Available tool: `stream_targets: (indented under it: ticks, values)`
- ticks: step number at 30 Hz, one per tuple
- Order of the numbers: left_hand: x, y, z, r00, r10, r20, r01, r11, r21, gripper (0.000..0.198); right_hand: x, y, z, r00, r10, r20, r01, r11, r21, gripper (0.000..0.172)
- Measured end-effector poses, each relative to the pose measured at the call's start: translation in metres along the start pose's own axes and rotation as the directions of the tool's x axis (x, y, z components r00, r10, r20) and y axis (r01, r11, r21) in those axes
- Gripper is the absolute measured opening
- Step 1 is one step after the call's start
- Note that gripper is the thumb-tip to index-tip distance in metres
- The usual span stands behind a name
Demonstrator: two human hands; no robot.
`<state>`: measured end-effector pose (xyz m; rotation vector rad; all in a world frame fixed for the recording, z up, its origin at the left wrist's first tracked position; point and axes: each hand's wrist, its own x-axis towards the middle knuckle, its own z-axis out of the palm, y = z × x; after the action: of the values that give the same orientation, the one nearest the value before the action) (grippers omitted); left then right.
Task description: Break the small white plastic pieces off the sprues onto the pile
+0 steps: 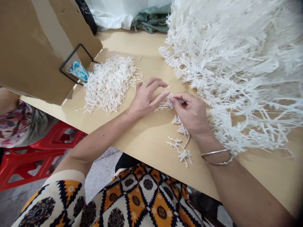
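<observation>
A white branched piece [181, 126] that looks like plastic hangs from my right hand [191, 110], its thumb and forefinger pinched on one end. Its twigs trail down over the table toward the front edge. My left hand [148, 96] is just left of that pinch, fingers apart and slightly curled, fingertips close to the piece. Whether a tiny white bit touches those fingertips is unclear. Left of my left hand lies a low pile of small white pieces [110, 83]. A much larger heap of white branched pieces [236, 69] rises beyond my right hand.
A cardboard box [47, 41] stands at the left, with a black wire frame [81, 45] and a clear cup with blue-and-white contents [79, 71] beside it. White cloth [112, 20] and dark green cloth [152, 19] lie along the back. Red stools [30, 164] and another person's arm [8, 101] are left.
</observation>
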<state>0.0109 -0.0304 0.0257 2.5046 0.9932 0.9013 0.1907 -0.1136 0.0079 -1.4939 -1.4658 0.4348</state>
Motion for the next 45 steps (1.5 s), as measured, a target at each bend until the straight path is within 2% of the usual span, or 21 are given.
stream_targets:
  ticks: [2, 4, 8, 14, 20, 22, 25, 27, 29, 31, 33, 35, 36, 41, 45]
  values:
    - [-0.002, 0.005, 0.004, 0.997, 0.022, 0.067, -0.021, 1.0, -0.019, 0.033, 0.0, 0.001, 0.0, 1.0, -0.017, 0.005, 0.017, 1.0, -0.016, 0.011]
    - [-0.003, 0.003, 0.007, 0.996, 0.024, 0.087, -0.021, 0.999, -0.034, 0.029, 0.001, 0.003, 0.001, 1.0, -0.014, 0.006, 0.014, 0.999, -0.035, 0.012]
    - [-0.001, -0.003, 0.008, 0.997, 0.019, 0.068, -0.016, 0.999, -0.049, 0.024, 0.002, 0.003, 0.002, 1.0, 0.018, -0.012, -0.019, 0.998, -0.054, 0.008]
    - [-0.001, -0.003, 0.01, 0.993, 0.027, 0.116, -0.012, 0.992, -0.126, 0.031, 0.001, 0.002, 0.002, 1.0, 0.022, -0.003, -0.022, 0.998, -0.062, 0.006]
    - [-0.001, -0.004, 0.011, 0.996, 0.015, 0.085, -0.003, 0.99, -0.141, 0.012, 0.0, 0.006, 0.005, 0.998, 0.059, -0.031, -0.061, 0.997, -0.052, 0.016]
    - [0.001, -0.007, 0.01, 0.998, -0.007, 0.059, 0.015, 0.991, -0.137, 0.009, 0.001, 0.007, 0.005, 0.997, 0.062, -0.033, -0.064, 0.997, -0.046, 0.01]
    - [0.004, -0.017, 0.009, 0.985, -0.155, -0.071, 0.15, 0.987, -0.064, 0.007, 0.002, 0.007, 0.005, 0.997, 0.073, -0.032, -0.073, 0.997, 0.013, 0.004]
    - [0.005, -0.023, 0.006, 0.95, -0.242, -0.198, 0.251, 0.968, 0.018, 0.015, 0.002, 0.008, 0.006, 0.995, 0.088, -0.045, -0.085, 0.994, 0.063, 0.008]
    - [0.005, -0.024, 0.002, 0.937, -0.229, -0.265, 0.257, 0.963, 0.078, 0.029, 0.002, 0.009, 0.006, 0.994, 0.099, -0.053, -0.094, 0.992, 0.09, 0.015]
    - [0.004, -0.019, 0.0, 0.968, -0.149, -0.2, 0.17, 0.981, 0.095, 0.034, 0.002, 0.01, 0.006, 0.995, 0.093, -0.047, -0.089, 0.992, 0.088, 0.018]
    - [0.001, -0.008, 0.0, 0.997, -0.06, -0.05, 0.063, 0.996, 0.061, 0.03, 0.002, 0.009, 0.006, 0.997, 0.074, -0.036, -0.071, 0.994, 0.077, 0.015]
    - [-0.001, 0.001, 0.004, 0.997, 0.001, 0.074, -0.002, 1.0, 0.012, 0.027, 0.002, 0.007, 0.006, 0.998, 0.049, -0.037, -0.046, 0.996, 0.074, 0.011]
    - [-0.001, 0.003, 0.006, 0.995, 0.013, 0.101, -0.012, 1.0, -0.01, 0.025, 0.002, 0.006, 0.006, 0.998, 0.038, -0.04, -0.035, 0.996, 0.076, 0.011]
    - [0.0, -0.002, 0.011, 0.992, -0.017, 0.125, 0.028, 0.995, -0.091, 0.014, 0.001, 0.001, 0.004, 0.998, 0.044, -0.034, -0.043, 0.999, 0.028, 0.012]
    - [0.002, -0.004, 0.01, 0.99, -0.041, 0.132, 0.053, 0.995, -0.088, 0.009, 0.001, 0.002, 0.006, 0.998, 0.057, -0.001, -0.057, 0.998, -0.027, 0.002]
